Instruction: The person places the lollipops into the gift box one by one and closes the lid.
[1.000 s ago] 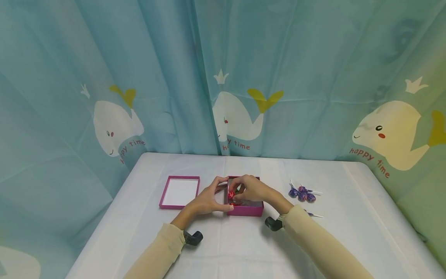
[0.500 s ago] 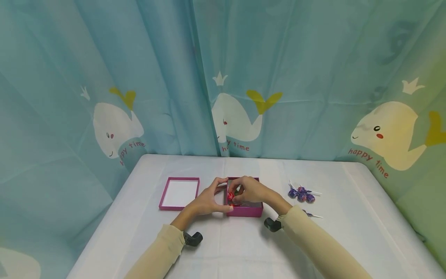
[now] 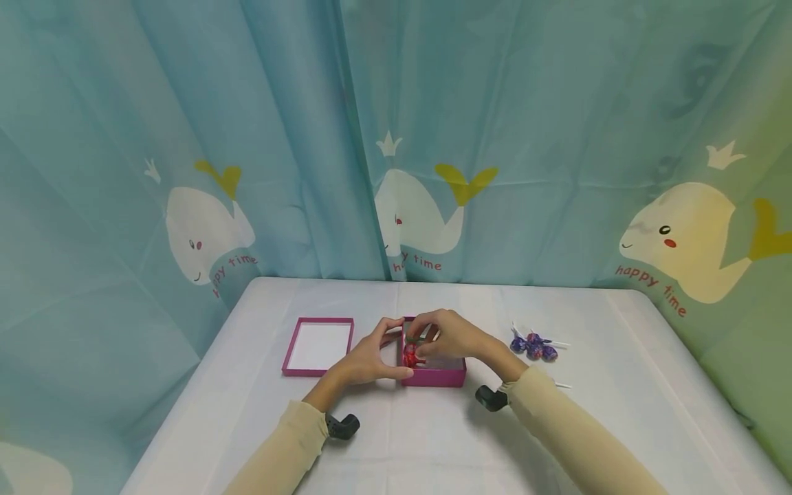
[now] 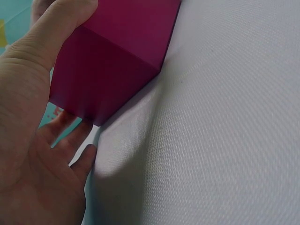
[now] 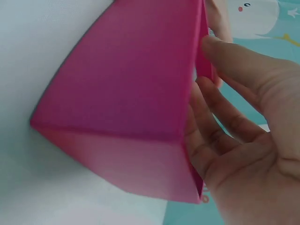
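In the head view my left hand [image 3: 366,357] grips the left end of a magenta box [image 3: 436,377], its thumb on the front wall and fingers toward the back. The left wrist view shows that thumb pressed on the box wall [image 4: 108,70]. My right hand [image 3: 454,335] reaches over the rim into the box, fingers bent and thumb apart from them. Close under its fingertips lie red-wrapped lollipops [image 3: 410,356], with a bit of green beside them. In the right wrist view the right hand [image 5: 253,122] partly hides behind the box wall [image 5: 126,75].
Left of the box lies a magenta-rimmed lid [image 3: 318,344], white inside. Several purple-wrapped lollipops [image 3: 533,347] are bunched at the right. Another white stick [image 3: 562,386] shows by the right sleeve. A blue whale-print curtain [image 3: 297,227] stands behind the white table [image 3: 396,440].
A red lollipop, earlier between my right fingertips, now sits slightly lower in the box, close against the other red one. My left hand keeps its grip on the box.
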### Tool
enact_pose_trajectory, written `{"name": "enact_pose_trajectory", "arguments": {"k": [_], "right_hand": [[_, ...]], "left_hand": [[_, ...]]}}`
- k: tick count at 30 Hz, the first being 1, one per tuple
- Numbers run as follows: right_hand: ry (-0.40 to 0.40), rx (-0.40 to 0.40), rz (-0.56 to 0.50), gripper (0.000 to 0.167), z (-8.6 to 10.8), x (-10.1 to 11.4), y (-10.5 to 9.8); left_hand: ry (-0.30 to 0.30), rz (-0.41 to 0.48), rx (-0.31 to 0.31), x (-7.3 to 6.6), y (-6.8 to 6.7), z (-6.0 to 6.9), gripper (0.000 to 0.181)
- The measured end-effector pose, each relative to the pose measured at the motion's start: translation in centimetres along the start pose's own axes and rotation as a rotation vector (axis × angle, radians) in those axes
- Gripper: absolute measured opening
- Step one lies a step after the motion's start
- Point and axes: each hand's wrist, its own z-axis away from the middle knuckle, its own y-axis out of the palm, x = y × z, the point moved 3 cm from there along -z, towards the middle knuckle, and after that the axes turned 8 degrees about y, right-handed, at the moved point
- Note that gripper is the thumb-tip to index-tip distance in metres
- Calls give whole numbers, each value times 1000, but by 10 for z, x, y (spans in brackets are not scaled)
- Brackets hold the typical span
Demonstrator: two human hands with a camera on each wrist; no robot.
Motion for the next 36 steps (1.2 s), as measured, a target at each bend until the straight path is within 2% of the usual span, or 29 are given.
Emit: {"name": "enact_pose_trajectory", "arguments": {"k": [10, 17, 22, 29, 36], "right_hand": [[8, -135, 3, 36, 25, 0, -26], [-10, -221, -13, 43, 55, -11, -49], [1, -284, 15, 47, 82, -23, -60], [42, -332, 53, 45, 116, -42, -70], [60, -357, 78, 43, 143, -59, -68]], "left_hand": [[-14, -6, -4, 4, 1, 0, 98], [-21, -15, -7, 5, 0, -1, 99], [-32, -18, -3, 3, -1, 0, 101], [-37, -14, -2, 3, -1, 0, 101], [-24, -10, 3, 0, 0, 1, 100]]}}
